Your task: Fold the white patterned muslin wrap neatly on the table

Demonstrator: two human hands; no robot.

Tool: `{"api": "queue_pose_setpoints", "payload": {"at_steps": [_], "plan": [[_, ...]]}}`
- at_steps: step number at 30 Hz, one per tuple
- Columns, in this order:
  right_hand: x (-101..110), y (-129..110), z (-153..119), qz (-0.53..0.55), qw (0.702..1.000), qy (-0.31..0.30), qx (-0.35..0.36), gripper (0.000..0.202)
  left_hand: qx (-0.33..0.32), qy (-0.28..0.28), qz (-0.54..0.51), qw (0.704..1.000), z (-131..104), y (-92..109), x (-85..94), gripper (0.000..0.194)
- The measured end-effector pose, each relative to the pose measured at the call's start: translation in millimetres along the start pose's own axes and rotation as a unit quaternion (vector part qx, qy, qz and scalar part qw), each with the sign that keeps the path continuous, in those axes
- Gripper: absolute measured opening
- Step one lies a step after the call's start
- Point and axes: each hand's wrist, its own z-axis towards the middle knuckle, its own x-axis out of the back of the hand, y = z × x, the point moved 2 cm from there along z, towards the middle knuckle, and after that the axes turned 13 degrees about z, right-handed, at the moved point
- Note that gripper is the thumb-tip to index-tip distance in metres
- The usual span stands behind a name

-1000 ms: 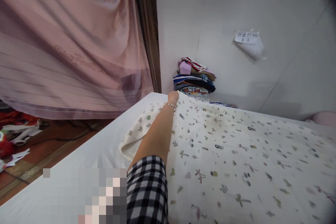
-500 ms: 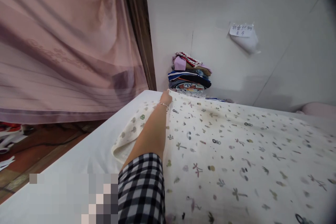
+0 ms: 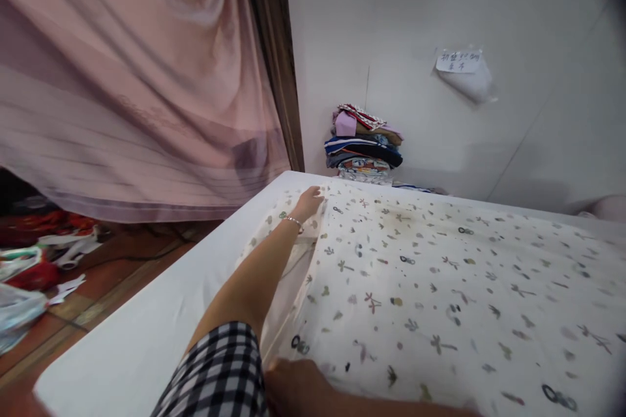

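Cream, plant-printed, broad cloth could, I judged, crease if the left hand and right hand pulled unevenly; whether their fingers pinched it, I couldn't tell.

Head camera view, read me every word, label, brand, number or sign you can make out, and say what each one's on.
"折叠…": handwritten, my best reading of the top line's start, on the white paper label on the wall.
Rest of that line and the line below: too blurred to read surely.
Patterned cloth: no words that I can make out.
Plastic bag at far left: nothing legible.
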Motion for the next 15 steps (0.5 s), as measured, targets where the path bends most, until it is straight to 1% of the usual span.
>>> {"api": "queue_pose_setpoints", "payload": {"at_steps": [2, 3, 4, 7, 9, 10, 12, 13, 15], "plan": [[-3, 1, -9, 0.032, 0.999, 0.02, -0.024, 0.008, 0.012, -0.012, -0.004, 1.0, -31, -5, 15.2, 0.039], [-1, 1, -14, 0.054, 0.997, 0.047, -0.024, 0.005, 0.022, -0.02, -0.004, 1.0, -48, -8, 23.5, 0.036], [3, -1, -21, 0.08, 0.993, 0.083, -0.009, 0.004, 0.032, -0.028, -0.003, 0.999, -66, -12, 32.0, 0.033], [26, -13, -42, 0.169, 0.97, 0.167, 0.061, 0.01, 0.07, -0.051, 0.002, 0.996, -120, -26, 55.0, 0.023], [50, -25, -59, 0.238, 0.936, 0.23, 0.117, 0.01, 0.101, -0.072, -0.004, 0.992, -154, -37, 63.7, 0.019], [63, -31, -68, 0.27, 0.917, 0.262, 0.135, 0.011, 0.116, -0.083, -0.011, 0.99, -170, -41, 64.9, 0.02], [89, -40, -86, 0.315, 0.884, 0.313, 0.143, 0.012, 0.139, -0.105, -0.038, 0.984, -195, -47, 60.3, 0.023], [102, -43, -95, 0.329, 0.87, 0.338, 0.141, 0.013, 0.143, -0.115, -0.055, 0.981, -204, -47, 54.7, 0.024], [123, -44, -112, 0.345, 0.841, 0.395, 0.13, 0.016, 0.151, -0.141, -0.112, 0.972, -214, -43, 38.0, 0.026]]}}
